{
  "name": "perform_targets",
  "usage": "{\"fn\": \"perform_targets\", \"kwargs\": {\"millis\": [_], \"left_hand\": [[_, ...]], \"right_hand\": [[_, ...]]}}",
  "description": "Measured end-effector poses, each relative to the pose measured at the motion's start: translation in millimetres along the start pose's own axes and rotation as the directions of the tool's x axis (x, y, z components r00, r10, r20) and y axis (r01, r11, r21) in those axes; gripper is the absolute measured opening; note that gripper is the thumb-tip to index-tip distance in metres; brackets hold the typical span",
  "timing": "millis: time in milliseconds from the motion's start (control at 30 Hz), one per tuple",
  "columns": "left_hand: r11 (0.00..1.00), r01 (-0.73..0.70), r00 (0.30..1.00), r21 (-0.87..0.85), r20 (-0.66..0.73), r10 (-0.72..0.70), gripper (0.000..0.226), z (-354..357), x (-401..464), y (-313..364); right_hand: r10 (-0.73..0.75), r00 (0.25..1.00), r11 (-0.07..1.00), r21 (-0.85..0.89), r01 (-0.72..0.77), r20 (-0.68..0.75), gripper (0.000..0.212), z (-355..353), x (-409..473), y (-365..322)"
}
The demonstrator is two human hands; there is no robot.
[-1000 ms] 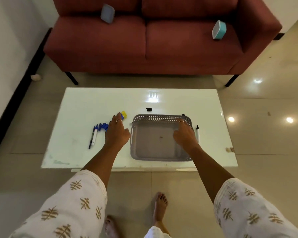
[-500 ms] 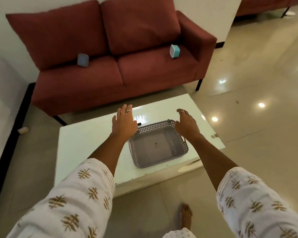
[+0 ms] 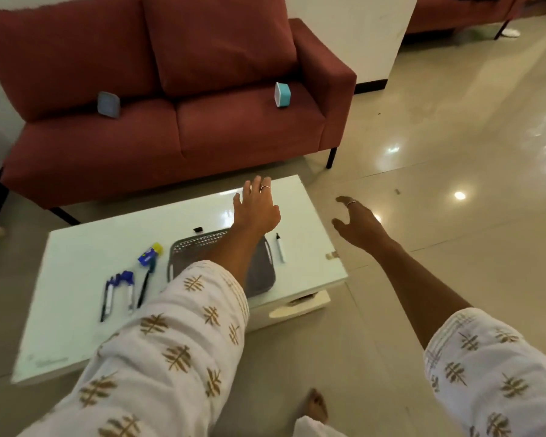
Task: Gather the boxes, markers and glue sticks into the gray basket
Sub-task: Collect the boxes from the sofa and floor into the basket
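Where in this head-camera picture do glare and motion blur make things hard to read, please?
Head view: ceiling lights glare off the glossy floor and the white table; the markers and glue stick are smeared by motion; the wide lens bends the sofa.

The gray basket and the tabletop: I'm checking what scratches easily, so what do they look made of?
The gray basket looks like matte molded plastic, going by its perforated walls. The tabletop looks like glossy white glass or lacquer, since it mirrors the ceiling lights; which one is unclear.
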State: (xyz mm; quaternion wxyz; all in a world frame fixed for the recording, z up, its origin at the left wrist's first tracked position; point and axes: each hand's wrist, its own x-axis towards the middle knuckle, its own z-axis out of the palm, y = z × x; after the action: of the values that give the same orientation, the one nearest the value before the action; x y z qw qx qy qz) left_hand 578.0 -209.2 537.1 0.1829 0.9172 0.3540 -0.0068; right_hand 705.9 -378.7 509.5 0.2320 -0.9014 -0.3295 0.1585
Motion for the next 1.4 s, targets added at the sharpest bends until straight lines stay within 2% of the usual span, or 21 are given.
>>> {"fn": "perform_targets", "kwargs": {"millis": [167,333,500,633,767,967,1233,1400], "left_hand": [[1.0,-0.004,0.999,-0.004,0.033,0.004,0.066,20.8,29.1,69.4],[1.0,0.007,0.999,-0.02,0.05,-0.006,0.065,30.2,67.0,110.1],[1.0,-0.019,1.0,0.015,-0.013,0.019,0.064,32.9,124.0,132.7],[1.0,0.008,0.999,0.012,-0.044,-0.007,0.064,26.9,188.4,149.7],[0.996,0.084,0.996,-0.006,-0.007,-0.084,0.068,30.7,249.7,180.9],[0.999,0.05,0.998,0.002,0.032,-0.05,0.07,35.7,324.4,219.1],[0.976,0.212,0.975,-0.051,-0.052,-0.215,0.068,19.0,447.9,205.7],[0.939,0.335,0.938,-0.073,-0.068,-0.34,0.063,16.9,536.1,196.6]], "right_hand": [[-0.069,0.998,0.994,-0.085,0.07,0.009,0.059,-36.6,25.4,46.1],[-0.099,0.995,0.985,-0.141,0.103,0.032,0.064,-61.2,65.0,66.8],[-0.165,0.984,0.938,-0.297,0.178,0.071,0.076,-80.5,120.4,81.7],[-0.187,0.979,0.924,-0.324,0.202,0.077,0.08,-104.7,187.4,90.3],[-0.203,0.976,0.923,-0.318,0.216,0.074,0.08,-129.9,247.4,95.2],[-0.152,0.98,0.934,-0.307,0.184,0.125,0.079,-159.7,321.9,119.5],[-0.208,0.958,0.913,-0.313,0.262,0.197,0.075,-181.8,477.3,127.0],[-0.23,0.919,0.891,-0.309,0.331,0.321,0.071,-176.2,589.9,126.0]]}}
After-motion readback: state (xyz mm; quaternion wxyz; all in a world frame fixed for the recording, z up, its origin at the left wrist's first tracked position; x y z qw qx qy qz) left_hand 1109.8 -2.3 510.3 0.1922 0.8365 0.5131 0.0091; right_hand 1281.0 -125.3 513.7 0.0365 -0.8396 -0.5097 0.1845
